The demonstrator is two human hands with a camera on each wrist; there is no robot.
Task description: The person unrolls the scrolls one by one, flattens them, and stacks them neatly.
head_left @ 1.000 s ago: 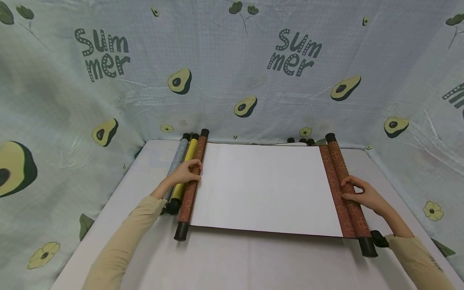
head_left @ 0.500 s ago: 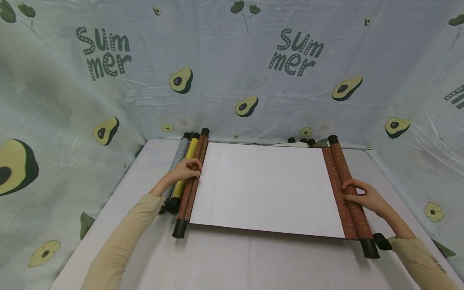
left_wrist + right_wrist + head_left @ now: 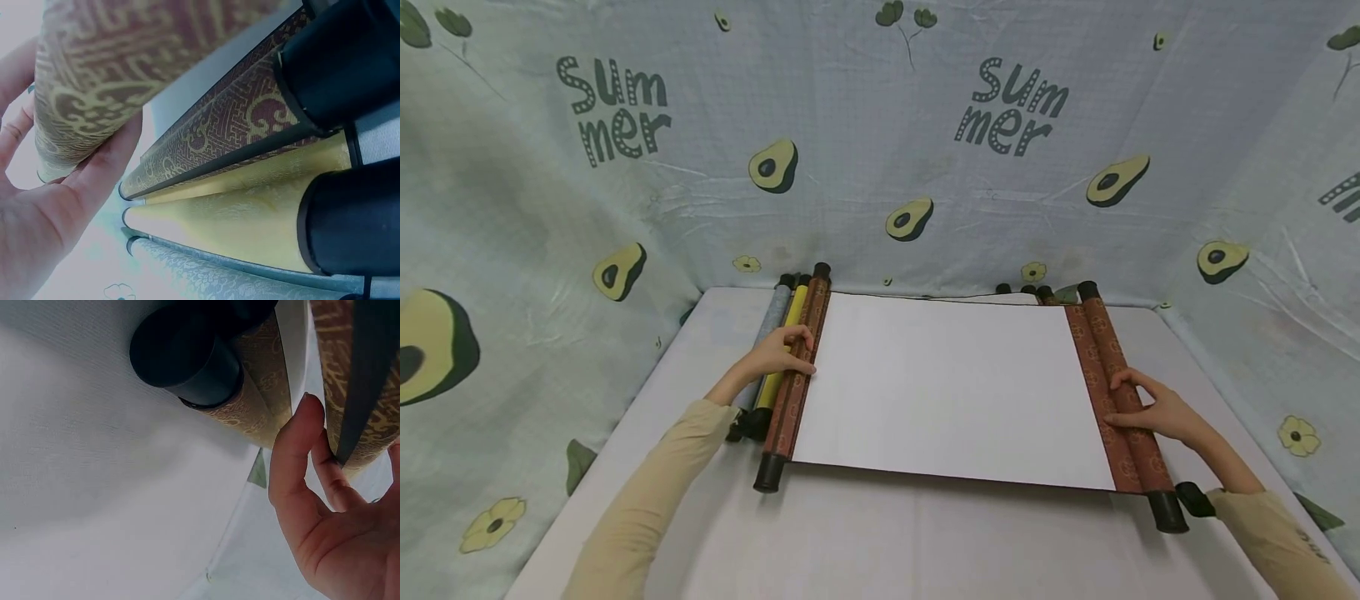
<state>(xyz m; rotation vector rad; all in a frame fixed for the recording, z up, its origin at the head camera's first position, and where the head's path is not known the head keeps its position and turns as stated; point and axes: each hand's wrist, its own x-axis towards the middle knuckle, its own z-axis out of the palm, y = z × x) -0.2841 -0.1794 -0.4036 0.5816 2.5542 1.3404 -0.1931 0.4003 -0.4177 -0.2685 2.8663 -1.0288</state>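
A scroll lies unrolled on the white table, its blank white sheet facing up. My left hand grips the brown patterned left roller. In the left wrist view, the fingers curl under a patterned roll. My right hand holds the brown right roller, thumb and fingers spanning it. Its black end cap shows near my right hand in the right wrist view.
A yellow scroll and a grey-blue scroll lie rolled up just left of the left roller. Dark scroll ends sit at the back wall. A small black object lies by my right wrist. Avocado-print cloth walls three sides.
The two rollers have moved slightly further apart, the left one a little leftward and the right one a little rightward. Both hands stay on their rollers.
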